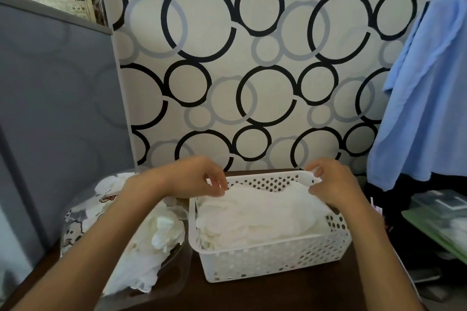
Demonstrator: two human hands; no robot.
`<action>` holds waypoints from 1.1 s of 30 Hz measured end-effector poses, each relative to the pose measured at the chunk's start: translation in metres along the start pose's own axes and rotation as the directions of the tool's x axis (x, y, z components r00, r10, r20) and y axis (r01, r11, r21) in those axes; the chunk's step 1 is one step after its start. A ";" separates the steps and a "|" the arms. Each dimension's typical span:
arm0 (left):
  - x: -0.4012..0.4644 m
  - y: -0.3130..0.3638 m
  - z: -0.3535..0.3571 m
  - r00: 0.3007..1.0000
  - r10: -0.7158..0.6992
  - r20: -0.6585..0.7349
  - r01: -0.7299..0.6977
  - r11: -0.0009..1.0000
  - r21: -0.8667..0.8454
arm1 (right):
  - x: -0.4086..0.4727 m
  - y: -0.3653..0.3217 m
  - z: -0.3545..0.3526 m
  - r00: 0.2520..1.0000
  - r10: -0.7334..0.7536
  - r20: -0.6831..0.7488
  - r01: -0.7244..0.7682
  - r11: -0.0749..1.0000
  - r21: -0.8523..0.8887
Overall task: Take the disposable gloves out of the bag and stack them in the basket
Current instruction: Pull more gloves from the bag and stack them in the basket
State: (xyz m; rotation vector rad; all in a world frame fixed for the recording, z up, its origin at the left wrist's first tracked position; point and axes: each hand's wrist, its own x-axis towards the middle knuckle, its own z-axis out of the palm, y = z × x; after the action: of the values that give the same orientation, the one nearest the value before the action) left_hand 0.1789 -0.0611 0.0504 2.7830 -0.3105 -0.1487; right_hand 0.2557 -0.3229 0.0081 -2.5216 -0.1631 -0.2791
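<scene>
A thin see-through plastic glove is pinched at both ends by the left hand and right hand, so it is laid flat in the white holey plastic basket. More are kept in the clear printed bag beside it.

two bare forearms, left hand and right hand; no sleeves or jewellery visible.

Basket open from above; its perforated walls bar entry from the sides. Bag lies just beside its left wall. Patterned wall closes the rear, grey cabinet the left, hanging blue cloth the right. Bare bench lies in front.
</scene>
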 end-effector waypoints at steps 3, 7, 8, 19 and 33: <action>0.004 0.014 0.013 0.999 -0.029 0.026 0.026 0.996 0.087 | -0.003 -0.009 -0.006 0.977 -0.126 0.170 0.117 0.991 0.063; 0.016 0.017 0.046 0.955 -0.155 0.251 0.101 0.972 0.214 | -0.008 -0.012 0.010 0.796 0.015 0.605 0.200 0.937 -0.286; 0.018 0.012 0.053 0.944 -0.190 0.269 0.113 0.954 0.278 | -0.008 -0.010 0.014 0.776 0.075 0.627 0.207 0.908 -0.364; -0.003 0.005 0.036 0.990 -0.130 0.062 0.113 0.967 0.230 | -0.014 -0.019 -0.007 0.829 -0.046 0.557 0.162 0.974 -0.160; -0.072 -0.023 0.015 0.944 -0.029 -0.330 0.017 0.999 -0.037 | -0.032 -0.057 0.008 0.745 -0.286 0.603 0.370 0.929 -0.017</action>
State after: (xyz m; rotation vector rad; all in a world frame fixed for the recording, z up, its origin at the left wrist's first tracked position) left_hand 0.1117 -0.0279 0.0328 2.7164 -0.1878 0.3031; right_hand 0.2159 -0.2736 0.0252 -2.6224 -0.8751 0.3989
